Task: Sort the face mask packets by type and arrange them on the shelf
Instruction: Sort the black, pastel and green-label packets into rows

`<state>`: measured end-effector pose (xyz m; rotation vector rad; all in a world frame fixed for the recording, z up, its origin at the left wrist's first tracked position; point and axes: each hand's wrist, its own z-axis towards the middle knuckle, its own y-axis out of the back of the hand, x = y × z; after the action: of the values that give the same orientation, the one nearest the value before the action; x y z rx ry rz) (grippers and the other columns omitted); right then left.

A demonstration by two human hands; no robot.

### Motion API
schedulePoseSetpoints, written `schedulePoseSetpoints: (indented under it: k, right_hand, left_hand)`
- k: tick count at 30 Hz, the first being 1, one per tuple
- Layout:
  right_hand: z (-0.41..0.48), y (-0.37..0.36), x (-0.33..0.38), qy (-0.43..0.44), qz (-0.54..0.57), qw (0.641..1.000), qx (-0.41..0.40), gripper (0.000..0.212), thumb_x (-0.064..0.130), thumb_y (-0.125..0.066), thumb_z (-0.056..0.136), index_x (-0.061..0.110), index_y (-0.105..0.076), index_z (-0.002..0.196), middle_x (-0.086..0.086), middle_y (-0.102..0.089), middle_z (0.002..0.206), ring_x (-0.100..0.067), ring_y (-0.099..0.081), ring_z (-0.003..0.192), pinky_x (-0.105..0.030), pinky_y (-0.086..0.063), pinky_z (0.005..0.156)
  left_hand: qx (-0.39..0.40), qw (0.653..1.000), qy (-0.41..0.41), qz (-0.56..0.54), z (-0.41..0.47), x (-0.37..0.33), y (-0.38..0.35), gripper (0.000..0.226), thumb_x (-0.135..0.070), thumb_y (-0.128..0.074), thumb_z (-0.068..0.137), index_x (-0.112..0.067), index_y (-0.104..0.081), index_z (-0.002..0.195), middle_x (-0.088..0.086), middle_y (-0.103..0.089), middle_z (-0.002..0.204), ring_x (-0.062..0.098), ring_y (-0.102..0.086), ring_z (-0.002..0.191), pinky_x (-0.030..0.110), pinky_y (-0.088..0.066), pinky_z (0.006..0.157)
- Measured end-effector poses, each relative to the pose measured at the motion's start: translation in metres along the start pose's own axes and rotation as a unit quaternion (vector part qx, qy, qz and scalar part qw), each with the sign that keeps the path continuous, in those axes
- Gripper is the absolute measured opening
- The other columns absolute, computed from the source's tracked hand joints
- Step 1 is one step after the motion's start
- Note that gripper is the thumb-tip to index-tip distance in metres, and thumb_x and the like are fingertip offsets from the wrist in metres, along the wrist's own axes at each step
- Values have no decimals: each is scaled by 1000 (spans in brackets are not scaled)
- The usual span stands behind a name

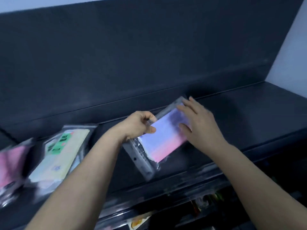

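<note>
Where the dark shelf [249, 113] runs across in front of me, stock reads as follows.

- Yellow packet [61, 155], green label, flat at left.
- Pink packet [11, 165], further left, blurred.
- Lilac packet [166, 140], mid-shelf, resting or just lifted, I cannot tell which. Its long axis slants from near-left to far-right, header end toward me.
- Left grip [137, 125]: pinches the lilac packet's far-left edge, thumb on top.
- Right grip [197, 123]: fingers straight, flat on its far end, clamping nothing.

Judgement: bare shelf to the right lies nearer my right grip.

Dim, bluish light; motion blur smears the left packets [54, 156], and wide-angle distortion bends the shelf [249, 117] edges.
</note>
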<state>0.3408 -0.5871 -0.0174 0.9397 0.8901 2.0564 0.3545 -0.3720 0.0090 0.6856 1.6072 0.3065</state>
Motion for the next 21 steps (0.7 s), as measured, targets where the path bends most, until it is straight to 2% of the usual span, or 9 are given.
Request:
schedulePoseSetpoints:
  k: [2,4,6,9,12,15,17,19,21]
  right_hand:
    - [13,4,20,57,-53,995,56,63,31,-65,85,21,-40,142,1,-32,153,-18,-19,146,-52,-17,115]
    - [21,5,37,49,-71,983,161,55,44,-57,89,28,-40,139,8,-45,144,-15,-30,141,-48,-15,115]
    - [24,3,48,15,-51,978,201,24,43,-53,92,32,-57,113,11,-66,113,-17,-56,114,-34,-33,94]
    - [18,-3,58,-57,25,988,139,11,26,-49,90,25,-59,87,6,-67,91,-25,-58,86,-31,-35,69]
    - [15,-11,62,-101,70,987,100,14,21,-44,92,20,-56,86,3,-62,82,-28,-54,80,-32,-36,65]
    - [12,-20,71,-127,187,969,102,15,21,-45,93,14,-56,86,3,-57,76,-25,-53,77,-34,-42,66]
    - [7,-28,81,-169,308,931,96,16,17,-45,92,8,-57,85,1,-57,74,-22,-51,71,-33,-43,64]
    - [0,-34,95,-200,396,890,105,16,13,-46,93,6,-58,86,-3,-60,78,-19,-51,71,-31,-42,63]
    - [-8,-42,105,-202,419,877,118,16,12,-47,94,8,-59,84,-5,-62,81,-18,-52,72,-30,-42,63]
  left_hand:
    - [15,998,5,61,-23,-4,10,19,-1,-74,81,-18,-64,84,-10,-51,55,-2,-45,43,18,-40,50]
    - [-22,988,5,154,-42,-8,17,15,-15,-81,75,-22,-69,79,-15,-57,54,2,-52,51,21,-44,59]
    - [-129,959,10,251,-57,-6,21,18,-30,-84,69,-26,-71,81,-17,-63,62,6,-60,66,26,-49,71]
    - [-358,884,14,300,-78,14,24,53,-38,-80,70,-28,-62,119,-7,-65,115,19,-54,114,37,-42,100]
    - [-446,874,51,186,-101,34,23,80,-30,-77,77,-12,-38,144,6,-41,149,25,-38,136,34,-31,109]
    - [-378,917,104,-71,-117,44,17,65,-29,-71,86,-3,-42,138,8,-62,122,21,-61,102,29,-49,82]
    - [-330,908,128,-226,-128,44,10,58,-29,-66,90,-1,-44,136,8,-64,111,16,-62,82,27,-51,62]
    - [-313,907,144,-244,-137,49,5,56,-28,-66,90,-1,-45,134,12,-62,119,17,-62,82,29,-54,57]
    - [-287,907,140,-273,-144,53,1,44,-22,-65,91,0,-51,127,18,-64,114,27,-63,87,44,-59,70]
